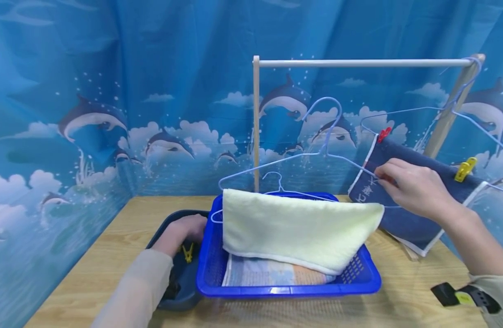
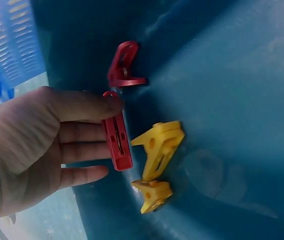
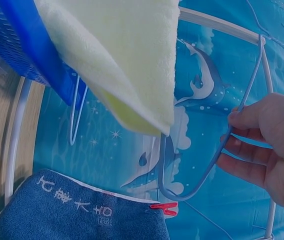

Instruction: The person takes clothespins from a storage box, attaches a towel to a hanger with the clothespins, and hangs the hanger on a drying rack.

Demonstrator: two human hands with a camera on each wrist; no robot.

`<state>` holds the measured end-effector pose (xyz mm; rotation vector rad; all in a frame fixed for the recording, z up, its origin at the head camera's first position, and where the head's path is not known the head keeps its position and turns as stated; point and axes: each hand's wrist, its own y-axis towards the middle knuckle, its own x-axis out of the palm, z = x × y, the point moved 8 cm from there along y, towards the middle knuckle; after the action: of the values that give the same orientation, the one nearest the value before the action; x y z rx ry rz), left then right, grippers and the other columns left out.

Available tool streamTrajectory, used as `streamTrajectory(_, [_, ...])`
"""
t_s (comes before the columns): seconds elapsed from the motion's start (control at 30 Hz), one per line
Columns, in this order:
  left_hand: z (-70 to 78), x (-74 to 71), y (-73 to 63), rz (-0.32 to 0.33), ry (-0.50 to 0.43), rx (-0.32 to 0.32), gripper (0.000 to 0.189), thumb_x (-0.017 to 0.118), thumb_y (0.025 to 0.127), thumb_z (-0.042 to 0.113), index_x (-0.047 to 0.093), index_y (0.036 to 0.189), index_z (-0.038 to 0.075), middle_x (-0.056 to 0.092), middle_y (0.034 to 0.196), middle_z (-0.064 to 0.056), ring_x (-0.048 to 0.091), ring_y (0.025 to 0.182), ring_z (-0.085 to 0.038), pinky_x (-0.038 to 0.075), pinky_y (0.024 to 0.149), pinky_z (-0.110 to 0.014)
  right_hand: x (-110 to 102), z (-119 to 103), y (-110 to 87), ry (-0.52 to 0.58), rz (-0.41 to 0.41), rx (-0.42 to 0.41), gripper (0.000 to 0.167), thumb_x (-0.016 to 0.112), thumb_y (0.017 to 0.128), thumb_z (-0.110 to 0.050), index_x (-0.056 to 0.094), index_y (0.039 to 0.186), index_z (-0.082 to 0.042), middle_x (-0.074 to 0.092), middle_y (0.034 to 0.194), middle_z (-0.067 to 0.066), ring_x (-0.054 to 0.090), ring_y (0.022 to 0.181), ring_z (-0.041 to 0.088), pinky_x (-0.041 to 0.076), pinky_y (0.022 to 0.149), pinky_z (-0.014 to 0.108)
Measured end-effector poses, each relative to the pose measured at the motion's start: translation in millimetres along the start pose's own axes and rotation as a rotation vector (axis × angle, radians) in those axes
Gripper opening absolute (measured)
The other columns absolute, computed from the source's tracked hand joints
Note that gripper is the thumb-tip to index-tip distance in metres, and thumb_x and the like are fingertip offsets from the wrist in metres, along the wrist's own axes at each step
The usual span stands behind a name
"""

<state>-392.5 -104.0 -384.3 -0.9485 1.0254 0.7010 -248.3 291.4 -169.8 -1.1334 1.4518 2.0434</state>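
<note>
Lower centre of the head view: blue basket (image 1: 290, 291), patterned cloth (image 1: 271, 272) inside. Dark tub (image 1: 190, 284) just left, right side hidden by the basket. Right of frame: rack (image 1: 358, 63), navy towel (image 1: 415, 228) clipped to another hanger (image 1: 453, 105), partly blocked by right hand (image 1: 415, 184). Mid-frame: pale yellow towel (image 1: 296, 228) draped on blue hanger (image 1: 325, 148), covering much of the basket. Right hand pinching blue hanger near its right end. Left hand (image 2: 47, 135) in tub, held red peg (image 2: 117, 140) between thumb and fingers; loose red peg (image 2: 123, 65) and yellow pegs (image 2: 159, 145) near.
</note>
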Motion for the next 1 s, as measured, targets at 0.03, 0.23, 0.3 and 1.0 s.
streamTrajectory(0.03, [-1.6, -2.0, 0.0, 0.004, -0.007, -0.007, 0.016, 0.063, 0.083, 0.019, 0.056, 0.069, 0.015, 0.055, 0.065, 0.001, 0.052, 0.060, -0.016, 0.041, 0.059, -0.033, -0.1, 0.2, 0.3, -0.002, -0.002, 0.004, 0.022, 0.071, 0.072, 0.003, 0.064, 0.092, -0.003, 0.060, 0.083, 0.008, 0.053, 0.063, 0.017, 0.046, 0.052, 0.034])
streamTrajectory(0.23, [-7.7, -12.9, -2.4, 0.034, 0.016, -0.039, 0.010, 0.065, 0.082, 0.017, 0.059, 0.076, 0.012, 0.058, 0.068, -0.002, 0.054, 0.060, -0.018, 0.044, 0.058, -0.033, -0.9, 0.2, 1.1, 0.000, 0.003, -0.001, 0.021, 0.070, 0.072, 0.003, 0.064, 0.092, -0.003, 0.061, 0.083, 0.008, 0.053, 0.063, 0.017, 0.045, 0.051, 0.032])
streamTrajectory(0.3, [-8.6, -14.6, -4.4, 0.035, 0.019, -0.053, 0.007, 0.063, 0.083, 0.014, 0.059, 0.078, 0.011, 0.058, 0.069, -0.003, 0.055, 0.061, -0.018, 0.044, 0.057, -0.033, -0.4, 0.2, 0.8, -0.001, 0.005, -0.004, 0.021, 0.070, 0.072, 0.003, 0.064, 0.091, -0.003, 0.061, 0.083, 0.008, 0.053, 0.063, 0.017, 0.044, 0.050, 0.031])
streamTrajectory(1.0, [-6.3, -43.8, -25.8, 0.111, -0.102, 0.012, 0.014, 0.054, 0.080, -0.006, 0.061, 0.090, 0.002, 0.058, 0.071, -0.005, 0.056, 0.061, -0.018, 0.046, 0.056, -0.031, 1.8, -1.4, 0.2, -0.003, 0.018, -0.017, 0.020, 0.070, 0.071, 0.002, 0.064, 0.090, -0.002, 0.061, 0.082, 0.008, 0.053, 0.062, 0.017, 0.045, 0.050, 0.033])
